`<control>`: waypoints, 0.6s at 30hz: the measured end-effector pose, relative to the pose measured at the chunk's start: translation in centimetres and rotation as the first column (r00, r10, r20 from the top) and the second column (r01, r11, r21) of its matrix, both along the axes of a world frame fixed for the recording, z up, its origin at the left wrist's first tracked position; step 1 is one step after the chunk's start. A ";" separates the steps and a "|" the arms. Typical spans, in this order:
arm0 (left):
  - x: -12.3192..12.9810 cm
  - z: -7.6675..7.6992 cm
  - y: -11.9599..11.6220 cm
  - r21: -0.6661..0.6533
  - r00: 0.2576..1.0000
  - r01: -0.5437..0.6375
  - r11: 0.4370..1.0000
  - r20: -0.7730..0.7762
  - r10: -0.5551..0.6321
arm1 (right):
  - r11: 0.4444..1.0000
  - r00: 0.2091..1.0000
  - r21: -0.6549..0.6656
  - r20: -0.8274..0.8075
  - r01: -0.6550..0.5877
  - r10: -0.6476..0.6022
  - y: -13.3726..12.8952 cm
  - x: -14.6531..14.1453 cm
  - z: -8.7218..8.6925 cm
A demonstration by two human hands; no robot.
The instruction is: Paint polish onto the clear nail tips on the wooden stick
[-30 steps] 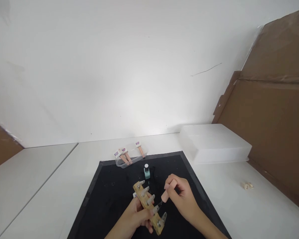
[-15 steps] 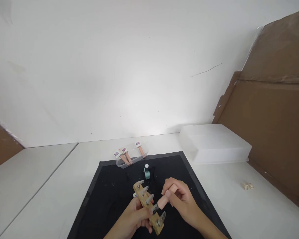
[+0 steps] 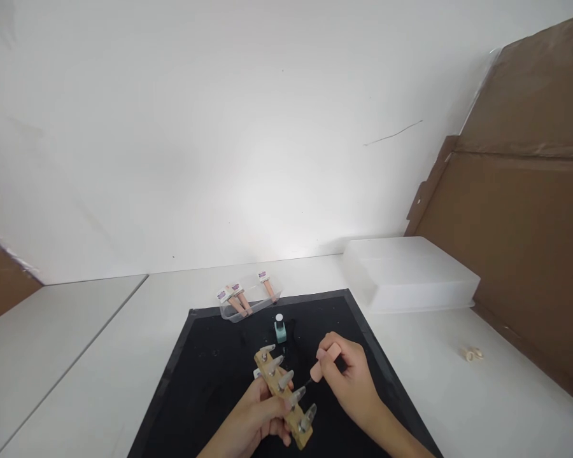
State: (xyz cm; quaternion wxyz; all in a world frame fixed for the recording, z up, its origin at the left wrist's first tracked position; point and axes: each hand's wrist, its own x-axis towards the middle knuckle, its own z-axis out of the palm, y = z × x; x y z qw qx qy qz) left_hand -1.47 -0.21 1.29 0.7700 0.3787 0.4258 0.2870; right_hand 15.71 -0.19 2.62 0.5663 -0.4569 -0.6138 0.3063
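Observation:
In the head view, my left hand [image 3: 253, 413] is wrapped round a small wooden bar [image 3: 277, 392] that lies tilted in it. Several clear false nail tips [image 3: 285, 380] stick up from the bar in a row. My right hand [image 3: 358, 385] pinches a nail polish brush by its pink cap [image 3: 318, 371]. The dark brush end reaches toward the nail tip [image 3: 297, 395] near my left thumb; whether it touches, I cannot tell. A white-capped, teal nail polish bottle [image 3: 280, 332] stands just beyond the bar. A small white object [image 3: 256, 373], partly hidden, shows beside the left fingers.
Behind the black mat [image 3: 210, 356], a clear plastic tray [image 3: 230, 317] holds pink sticks with white labelled ends [image 3: 242, 303]. A white plastic box [image 3: 413, 280] stands at the right back. Small cream-coloured rings [image 3: 471, 354] lie on the right. Cardboard [image 3: 516, 254] borders the right side.
My right hand has drawn the brush slightly up and to the right, so a gap of thin dark brush shows between pink cap and nail tip. The left hand holds almost still.

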 end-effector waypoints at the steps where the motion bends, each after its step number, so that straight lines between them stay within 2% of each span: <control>1: 0.0 0.0 -0.1 0.001 1.000 -0.001 1.000 -0.004 0.001 | 1.000 1.000 -0.005 -0.026 -0.003 0.003 0.0 0.0 -0.1; 5: 0.0 -0.5 -0.3 0.040 0.999 -0.010 0.999 -0.052 0.012 | 0.992 0.986 -0.095 -0.154 -0.079 0.064 0.1 0.0 -0.1; 10: 0.6 -2.3 0.2 0.101 0.994 0.043 0.994 -0.102 -0.033 | 0.942 0.962 -0.277 -0.242 -0.189 0.122 0.2 -0.2 -0.2; 13: 0.9 -2.7 0.3 0.115 0.995 0.048 0.992 -0.098 -0.036 | 0.928 0.959 -0.296 -0.236 -0.226 0.158 0.2 -0.2 -0.3; 18: 0.7 -2.2 0.2 0.126 0.997 0.039 0.991 -0.075 -0.030 | 0.933 0.969 -0.288 -0.185 -0.214 0.165 0.2 -0.4 -0.2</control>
